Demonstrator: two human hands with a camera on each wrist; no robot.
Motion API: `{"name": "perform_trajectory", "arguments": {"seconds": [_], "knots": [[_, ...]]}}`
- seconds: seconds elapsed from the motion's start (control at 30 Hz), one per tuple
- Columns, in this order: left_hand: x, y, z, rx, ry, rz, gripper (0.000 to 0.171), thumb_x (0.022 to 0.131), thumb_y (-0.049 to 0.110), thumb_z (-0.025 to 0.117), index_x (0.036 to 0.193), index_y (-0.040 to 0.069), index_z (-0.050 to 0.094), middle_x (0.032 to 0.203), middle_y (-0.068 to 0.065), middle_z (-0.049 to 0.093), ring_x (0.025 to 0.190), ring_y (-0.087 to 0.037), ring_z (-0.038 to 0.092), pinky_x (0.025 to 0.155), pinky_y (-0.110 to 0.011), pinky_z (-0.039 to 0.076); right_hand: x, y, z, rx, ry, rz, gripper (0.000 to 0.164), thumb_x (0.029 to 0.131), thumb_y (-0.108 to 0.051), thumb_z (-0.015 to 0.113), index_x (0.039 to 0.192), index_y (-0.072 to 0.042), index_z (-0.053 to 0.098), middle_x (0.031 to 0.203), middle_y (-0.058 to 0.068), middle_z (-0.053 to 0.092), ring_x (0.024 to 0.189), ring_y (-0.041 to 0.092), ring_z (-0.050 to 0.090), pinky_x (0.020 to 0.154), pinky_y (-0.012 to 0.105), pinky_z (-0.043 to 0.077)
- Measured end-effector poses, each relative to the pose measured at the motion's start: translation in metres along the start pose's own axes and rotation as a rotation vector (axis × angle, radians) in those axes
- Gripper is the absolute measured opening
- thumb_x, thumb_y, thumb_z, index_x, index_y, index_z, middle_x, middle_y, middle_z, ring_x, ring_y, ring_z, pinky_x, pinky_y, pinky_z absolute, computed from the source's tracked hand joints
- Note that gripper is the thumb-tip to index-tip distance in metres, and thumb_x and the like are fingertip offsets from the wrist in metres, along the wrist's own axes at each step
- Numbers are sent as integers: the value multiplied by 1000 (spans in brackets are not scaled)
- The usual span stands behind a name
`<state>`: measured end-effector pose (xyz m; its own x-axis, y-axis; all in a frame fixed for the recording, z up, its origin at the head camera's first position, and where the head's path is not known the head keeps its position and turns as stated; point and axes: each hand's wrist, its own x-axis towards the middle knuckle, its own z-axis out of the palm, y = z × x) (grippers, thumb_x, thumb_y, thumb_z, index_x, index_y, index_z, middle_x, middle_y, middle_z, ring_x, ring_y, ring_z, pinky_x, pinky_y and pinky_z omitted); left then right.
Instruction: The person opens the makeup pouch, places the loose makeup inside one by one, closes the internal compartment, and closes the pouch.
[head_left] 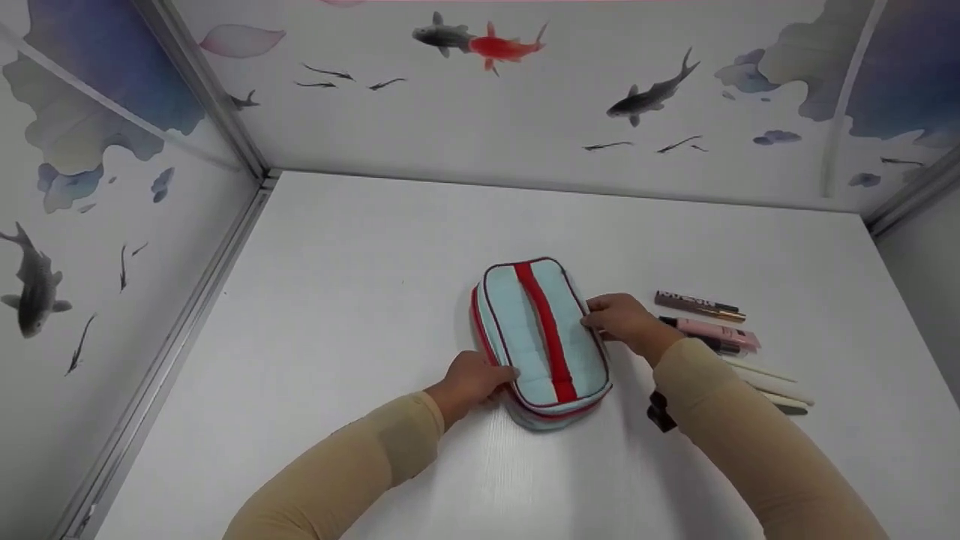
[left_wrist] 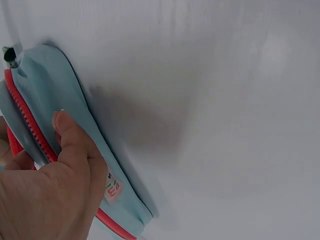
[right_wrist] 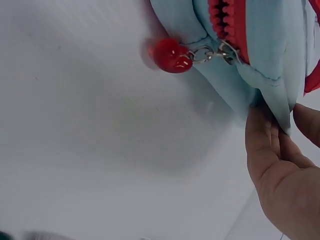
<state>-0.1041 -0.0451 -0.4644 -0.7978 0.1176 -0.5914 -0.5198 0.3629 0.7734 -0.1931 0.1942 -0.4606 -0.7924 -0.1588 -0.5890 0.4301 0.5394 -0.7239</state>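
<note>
A light blue cosmetic bag with dark red piping lies near the middle of the white table. A red strap runs along its top. My left hand grips its near left side, with the thumb on the top edge; the left wrist view shows the fingers by the red zipper. On the far right side, my right hand pinches the bag's edge between thumb and fingers. A shiny red charm hangs from the zipper in the right wrist view. The bag's inside is hidden.
Right of the bag lie dark brown tubes, a pink tube and several pale slim sticks, partly behind the right sleeve. A small black object sits by that forearm. Fish-patterned panels border the table.
</note>
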Motion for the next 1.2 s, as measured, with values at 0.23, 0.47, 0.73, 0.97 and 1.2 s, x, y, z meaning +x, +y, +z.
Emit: {"name": "perform_trajectory", "arguments": {"seconds": [0.23, 0.47, 0.73, 0.97, 1.2], "knots": [[-9, -4, 12, -51, -14, 5, 19, 90, 22, 66, 87, 3, 62, 69, -3, 57, 60, -15, 54, 62, -28, 52, 1, -5, 0, -102, -22, -36, 48, 97, -10, 54, 140, 6, 42, 132, 21, 49, 112, 28, 49, 103, 42, 42], [-13, -5, 26, -81, -23, -8, 25, 90, 21, 68, 74, 4, 59, 63, -3, 56, 55, -13, 53, 57, -25, 51, 2, -5, 0, -146, -25, -96, 51, 95, -11, 56, 141, 3, 42, 134, 21, 50, 113, 28, 51, 101, 44, 43], [-15, -3, 25, -5, -31, -1, 29, 89, 28, 68, 73, 5, 59, 61, -3, 54, 53, -13, 52, 54, -25, 50, -1, -6, -1, -162, -30, -116, 51, 95, -13, 56, 142, 3, 43, 136, 22, 49, 116, 30, 51, 101, 45, 43], [-5, -8, -1, 135, -11, 54, 40, 91, 38, 64, 63, 11, 51, 59, -2, 51, 56, -14, 48, 54, -25, 42, -17, -1, -8, -136, 33, -126, 54, 97, -15, 52, 145, 4, 36, 143, 26, 42, 131, 37, 41, 107, 48, 36], [12, -14, -31, 234, 148, 78, 34, 91, 38, 63, 85, 4, 62, 82, -7, 62, 72, -18, 54, 64, -28, 46, -39, 16, -17, -132, 103, -132, 54, 99, -20, 52, 145, 3, 36, 141, 25, 45, 130, 38, 41, 106, 50, 36]]}}
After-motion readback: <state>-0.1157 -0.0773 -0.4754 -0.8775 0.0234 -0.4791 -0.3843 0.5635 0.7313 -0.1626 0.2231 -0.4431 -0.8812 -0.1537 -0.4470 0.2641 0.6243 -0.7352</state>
